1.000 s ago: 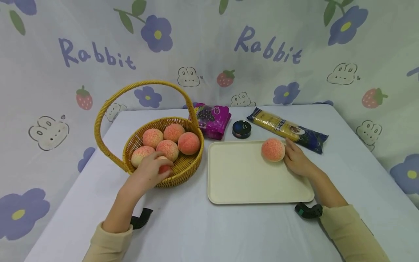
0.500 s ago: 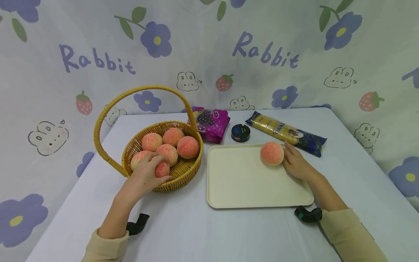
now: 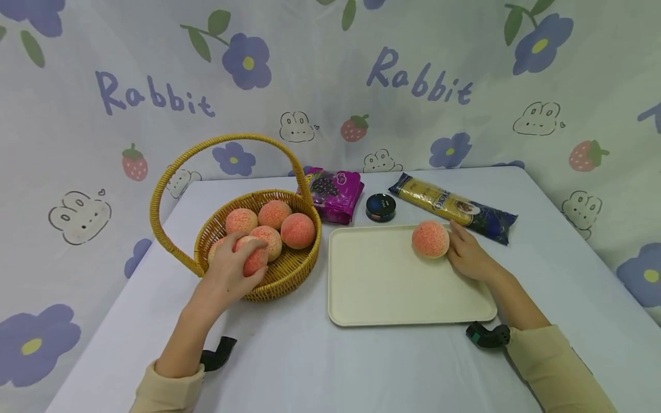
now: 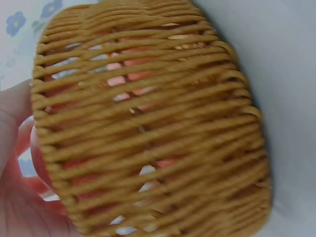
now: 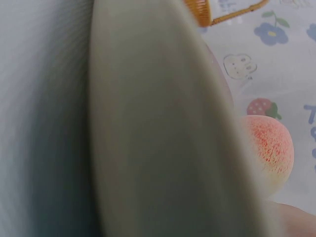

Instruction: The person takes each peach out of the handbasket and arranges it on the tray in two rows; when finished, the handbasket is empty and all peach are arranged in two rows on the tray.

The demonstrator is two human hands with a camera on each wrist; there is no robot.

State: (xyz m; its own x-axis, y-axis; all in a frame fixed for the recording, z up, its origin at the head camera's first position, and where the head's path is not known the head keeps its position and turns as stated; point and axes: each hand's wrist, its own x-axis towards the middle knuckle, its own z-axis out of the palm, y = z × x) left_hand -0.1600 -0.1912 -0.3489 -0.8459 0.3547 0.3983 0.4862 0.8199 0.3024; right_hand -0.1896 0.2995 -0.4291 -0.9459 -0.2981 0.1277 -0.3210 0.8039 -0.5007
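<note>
My left hand [image 3: 227, 273] grips a pink peach [image 3: 255, 256] at the near left side of the yellow wicker basket [image 3: 289, 283], with fingers over the top and the thumb on the near side. Several other peaches lie in the basket, one partly hidden behind that hand. In the left wrist view, the woven basket wall [image 4: 148, 118] covers most of the held peach. On the cream tray [image 3: 382, 281], another peach [image 3: 431, 239] sits near the far right. My right hand [image 3: 471, 252] touches its right side with fairly straight fingers. The tray edge [image 5: 163, 118] blocks much of the right wrist view.
Behind the tray are a purple packet [image 3: 334, 195], a round dark tin [image 3: 381, 207] and a yellow and blue pasta packet [image 3: 454, 206]. The basket's tall handle [image 3: 227, 137] arches up. A patterned cloth [image 3: 320, 69] hangs behind the white table [image 3: 289, 361].
My left fingers have closed around the peach in the basket and raised it slightly, moving a little to the left. The right hand and the peach on the tray stay put.
</note>
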